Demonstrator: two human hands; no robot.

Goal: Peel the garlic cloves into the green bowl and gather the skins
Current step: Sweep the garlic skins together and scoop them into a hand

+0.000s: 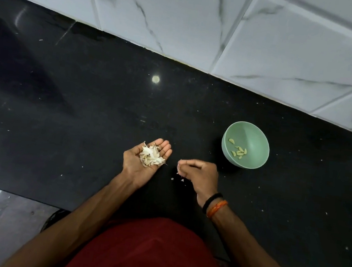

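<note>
Several peeled garlic cloves are lying in the bottom of the green bowl, which is standing upright on the black desk; everything else is being placed here by that bowl. To the left of the bowl and a little nearer the person, the right hand is hovering just above the desk with its fingers curled and bunched toward the thumb; a small pale scrap is showing at the fingertips, and they are seeming to pinch it, though it is too small to be sure. Just below those fingertips, a few loose skin bits are lying on the desk, apart from the hand. Farther left of the bowl, the left hand is turning palm up with its fingers straight and relaxed, cupping a heap of garlic skins that is resting on the palm and the base of the fingers. On the right wrist, nearer the person than the bowl, a black band and an orange thread are sitting side by side. Beyond the bowl, marbled white wall tiles are meeting the far edge of the desk; tiny white specks are scattered on the desk around the bowl. Nearest the camera, a red shirt is filling the lower view.
</note>
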